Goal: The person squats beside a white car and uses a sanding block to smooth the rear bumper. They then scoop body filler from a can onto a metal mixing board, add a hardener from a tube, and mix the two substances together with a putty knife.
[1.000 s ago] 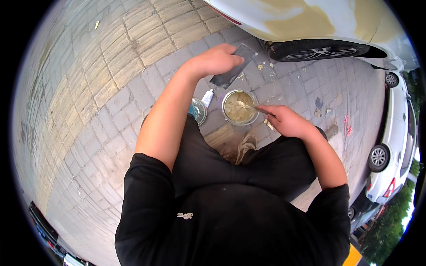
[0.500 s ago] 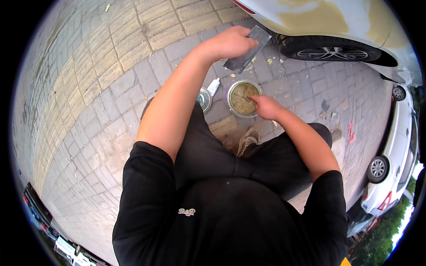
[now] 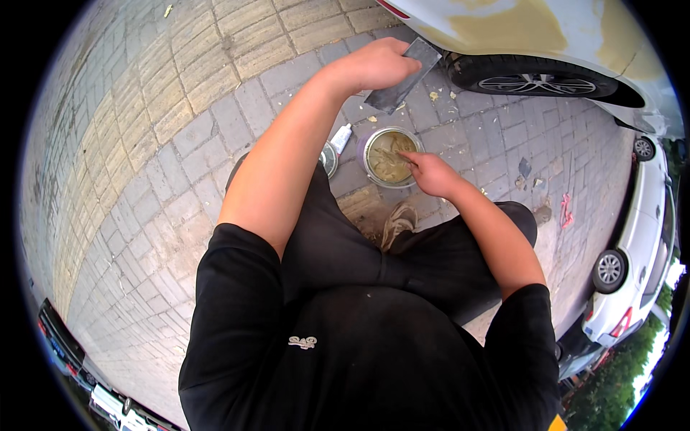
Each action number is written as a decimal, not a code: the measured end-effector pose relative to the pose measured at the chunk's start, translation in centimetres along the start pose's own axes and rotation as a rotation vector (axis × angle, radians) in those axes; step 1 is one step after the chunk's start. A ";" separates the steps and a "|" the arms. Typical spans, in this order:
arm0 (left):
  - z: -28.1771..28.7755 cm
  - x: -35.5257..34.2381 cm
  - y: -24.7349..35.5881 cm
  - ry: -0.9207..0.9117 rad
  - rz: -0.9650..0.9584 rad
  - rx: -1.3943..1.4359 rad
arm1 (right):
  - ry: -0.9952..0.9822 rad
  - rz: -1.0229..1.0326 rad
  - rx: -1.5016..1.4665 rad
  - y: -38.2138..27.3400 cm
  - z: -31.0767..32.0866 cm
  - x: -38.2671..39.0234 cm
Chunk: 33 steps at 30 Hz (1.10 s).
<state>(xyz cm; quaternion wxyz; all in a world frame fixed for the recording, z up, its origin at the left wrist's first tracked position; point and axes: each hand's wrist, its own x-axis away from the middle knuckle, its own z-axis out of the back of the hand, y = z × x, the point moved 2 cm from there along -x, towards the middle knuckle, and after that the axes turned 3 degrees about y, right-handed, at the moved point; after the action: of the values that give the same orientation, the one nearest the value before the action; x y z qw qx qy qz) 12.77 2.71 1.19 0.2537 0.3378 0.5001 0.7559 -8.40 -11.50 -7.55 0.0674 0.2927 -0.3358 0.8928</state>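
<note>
My left hand (image 3: pixel 377 65) grips a dark grey rectangular board (image 3: pixel 392 95), raised above the paving near the car's wheel. My right hand (image 3: pixel 433 174) has its fingers closed on a thin spatula-like tool (image 3: pixel 405 155), whose tip is down in a round tin (image 3: pixel 370 169) of beige-olive paste (image 3: pixel 387 162). Left of the tin lie a white tube (image 3: pixel 341 138) and, partly hidden by my left forearm, a round metal lid (image 3: pixel 328 159).
A car body (image 3: pixel 525 29) with tan patches and its wheel (image 3: pixel 535 84) stand at the upper right. A white car (image 3: pixel 632 223) is along the right edge. Scraps (image 3: pixel 525 169) and pink strips (image 3: pixel 566 208) lie on the paving. My bent legs frame the tin.
My left hand and board have moved up and right toward the wheel. My right hand has moved up and left, and the tool sits farther into the paste. The view has shifted slightly.
</note>
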 end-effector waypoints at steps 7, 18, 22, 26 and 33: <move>0.1 -0.6 -0.7 0.030 -0.008 -0.016 | 0.014 -0.070 -0.210 -0.7 1.9 0.7; 0.9 -0.3 -1.2 0.040 0.042 0.109 | 0.018 -0.085 -0.646 -1.2 5.7 3.9; 1.0 -0.2 -1.3 0.045 0.074 0.198 | 0.032 -0.096 -0.727 -2.4 7.4 5.8; 1.2 -0.1 -1.1 0.075 0.119 0.198 | 0.094 -0.043 -0.774 -2.6 8.7 7.8; 1.3 0.7 -0.6 0.015 0.084 0.734 | 0.439 0.270 -0.716 -7.4 13.1 12.4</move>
<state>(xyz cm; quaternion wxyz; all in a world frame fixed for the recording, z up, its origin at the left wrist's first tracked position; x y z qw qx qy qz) 13.33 4.23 1.13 0.0807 0.4211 0.7253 0.5386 -9.95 -15.14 11.54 0.1170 0.0075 -0.6369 0.7620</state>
